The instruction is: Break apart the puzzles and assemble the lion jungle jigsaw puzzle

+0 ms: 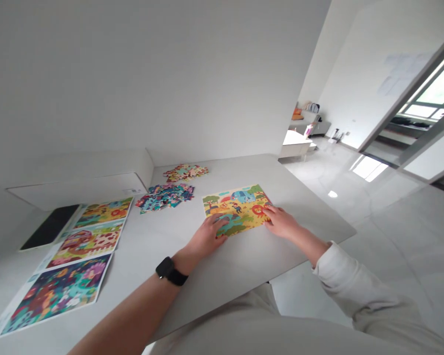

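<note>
White worktop point(244, 276): animal jigsaw puzzle point(237, 209) lies flat between hands. Left hand point(207, 237), right hand point(281, 222) open, resting on puzzle, gripping nothing. Hard sideways push could split pieces apart.

White walls point(133, 74), glossy tile flr point(358, 236), bright window point(438, 86), far sofa point(305, 118).

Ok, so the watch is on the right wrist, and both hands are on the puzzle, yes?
No, the watch is on the wrist of the left hand, not the right hand; the head view shows it. Both hands are on the puzzle, as you said.
</note>
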{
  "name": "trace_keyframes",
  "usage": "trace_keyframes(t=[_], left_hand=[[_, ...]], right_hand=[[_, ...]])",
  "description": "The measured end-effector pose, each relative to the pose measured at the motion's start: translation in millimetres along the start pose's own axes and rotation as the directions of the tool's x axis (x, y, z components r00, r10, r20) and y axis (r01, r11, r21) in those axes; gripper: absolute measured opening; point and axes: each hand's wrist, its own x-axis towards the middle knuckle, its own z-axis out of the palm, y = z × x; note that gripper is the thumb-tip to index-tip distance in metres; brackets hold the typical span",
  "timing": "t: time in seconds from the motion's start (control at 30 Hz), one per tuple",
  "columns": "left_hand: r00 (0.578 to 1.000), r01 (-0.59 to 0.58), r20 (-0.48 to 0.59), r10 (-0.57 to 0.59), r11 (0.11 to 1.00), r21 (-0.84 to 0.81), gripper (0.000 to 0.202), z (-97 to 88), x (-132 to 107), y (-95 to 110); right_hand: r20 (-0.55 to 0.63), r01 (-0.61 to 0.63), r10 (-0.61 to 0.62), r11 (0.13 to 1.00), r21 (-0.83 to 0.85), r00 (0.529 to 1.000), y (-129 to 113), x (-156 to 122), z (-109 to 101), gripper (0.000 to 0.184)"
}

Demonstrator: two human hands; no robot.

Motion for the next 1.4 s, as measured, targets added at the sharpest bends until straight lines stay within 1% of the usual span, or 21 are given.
trace_keyframes(t=[0.1, 0.2, 0.33, 0.47, 0.6, 0.7, 0.83, 1.0, 1.2, 1.4], left_hand=[[0.999, -0.031, -0.023, 0.031, 1.0, -0.005, 0.04, 14.3, 38.6, -0.1], [0.999, -0.049, -0.023, 0.049, 0.999, 0.012, 0.038, 23.0, 71.7, -4.2], [0.998, -0.053, -0.017, 0.054, 0.998, 0.046, 0.038, 28.1, 107.8, -17.3], [0.998, -0.045, -0.03, 0.047, 0.996, 0.073, 0.033, 32.4, 135.5, -38.4], [0.997, -0.021, -0.067, 0.026, 0.997, 0.078, 0.03, 36.9, 158.6, -56.4], [0.996, -0.027, -0.079, 0.034, 0.996, 0.083, 0.027, 38.9, 176.9, -62.7], [0.997, -0.027, -0.067, 0.034, 0.994, 0.107, 0.024, 40.4, 202.2, -66.7], [0.998, -0.018, -0.062, 0.026, 0.991, 0.133, 0.022, 41.9, 224.1, -77.1], [0.997, -0.021, -0.071, 0.031, 0.99, 0.142, 0.02, 42.8, 235.6, -92.5], [0.997, -0.011, -0.071, 0.021, 0.99, 0.14, 0.021, 43.7, 245.2, -99.2]], right_hand=[[0.0, -0.072, 0.072, 0.997, -0.018, 0.997, 23.9, 14.9, -1.3, 0.052], [0.006, -0.127, 0.128, 0.992, -0.019, 0.992, 44.5, 32.8, -4.1, 0.052], [0.001, -0.124, 0.124, 0.992, 0.001, 0.992, 65.4, 60.5, -6.1, 0.048], [-0.012, -0.124, 0.124, 0.992, 0.006, 0.992, 77.3, 91.3, -3.6, 0.05], [-0.027, -0.122, 0.122, 0.992, 0.012, 0.992, 85.9, 122.5, 0.0, 0.048], [-0.044, -0.127, 0.128, 0.992, 0.024, 0.991, 95.8, 144.9, 2.5, 0.047], [-0.076, -0.118, 0.123, 0.991, 0.058, 0.99, 111.0, 172.0, 4.0, 0.045], [-0.134, -0.059, 0.075, 0.991, 0.117, 0.988, 121.3, 201.0, 3.4, 0.042], [-0.184, 0.005, 0.029, 0.983, 0.181, 0.982, 129.4, 231.5, 10.4, 0.041], [-0.219, -0.003, 0.057, 0.971, 0.24, 0.974, 136.7, 250.8, 18.9, 0.038]])
